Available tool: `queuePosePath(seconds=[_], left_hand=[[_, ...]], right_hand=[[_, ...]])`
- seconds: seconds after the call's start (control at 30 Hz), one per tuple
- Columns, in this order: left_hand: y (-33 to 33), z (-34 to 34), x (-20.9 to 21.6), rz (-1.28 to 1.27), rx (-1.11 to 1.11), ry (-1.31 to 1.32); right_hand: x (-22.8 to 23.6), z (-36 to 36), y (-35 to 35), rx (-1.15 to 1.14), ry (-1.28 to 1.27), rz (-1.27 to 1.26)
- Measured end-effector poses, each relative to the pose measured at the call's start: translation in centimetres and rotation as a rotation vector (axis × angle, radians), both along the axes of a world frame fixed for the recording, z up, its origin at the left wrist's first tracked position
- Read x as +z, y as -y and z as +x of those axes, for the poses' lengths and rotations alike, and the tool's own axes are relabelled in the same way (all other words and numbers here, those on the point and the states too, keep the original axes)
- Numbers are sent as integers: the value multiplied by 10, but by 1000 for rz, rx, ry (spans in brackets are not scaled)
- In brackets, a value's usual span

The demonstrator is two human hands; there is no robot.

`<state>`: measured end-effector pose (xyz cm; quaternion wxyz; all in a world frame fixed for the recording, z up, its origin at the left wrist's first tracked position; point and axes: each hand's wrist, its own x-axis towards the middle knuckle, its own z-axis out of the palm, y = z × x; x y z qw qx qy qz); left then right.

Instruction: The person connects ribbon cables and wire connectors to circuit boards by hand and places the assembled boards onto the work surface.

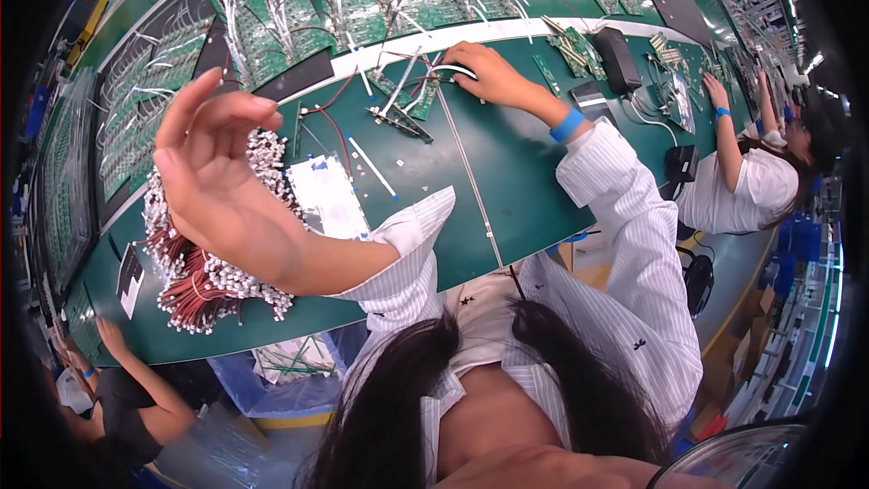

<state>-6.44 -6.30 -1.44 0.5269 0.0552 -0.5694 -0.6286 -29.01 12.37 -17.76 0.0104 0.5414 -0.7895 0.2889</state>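
Observation:
My left hand (pixel 222 186) is raised over the left part of the bench, its fingers bent and apart with nothing in them. Below and behind it lies a big bundle of red-brown wires with white connectors (pixel 195 290). At the middle of the bench my right hand (pixel 493 75), with a blue band at its wrist, has its fingers closed on a white wire (pixel 460 71). That wire runs to small green circuit boards (pixel 418 105) with red and white leads. The right fingertips are partly hidden. A white ribbon cable (pixel 373 167) lies flat between my hands.
Rows of wired green circuit boards (pixel 272 14) stand along the back. A black power adapter (pixel 617 61) sits to the right, near loose boards (pixel 572 47). A white plastic bag (pixel 328 196) lies beside the wire bundle. Co-workers sit at right (pixel 738 177) and lower left (pixel 131 412).

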Motion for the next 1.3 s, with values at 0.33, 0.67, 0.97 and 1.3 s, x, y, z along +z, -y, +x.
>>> queuePosePath(seconds=[0.33,0.67,0.97,1.3], left_hand=[[17,2,-11,82,8,-5],[18,-1,-12,99,-7,0],[7,-18,-11,17,-227,30],[-54,-71,-17,-176,-627,174]], right_hand=[[-2,11,10,59,-7,42],[42,21,-16,-56,433,-94],[117,43,-41,-194,699,-470],[149,74,-35,10,719,-841]])
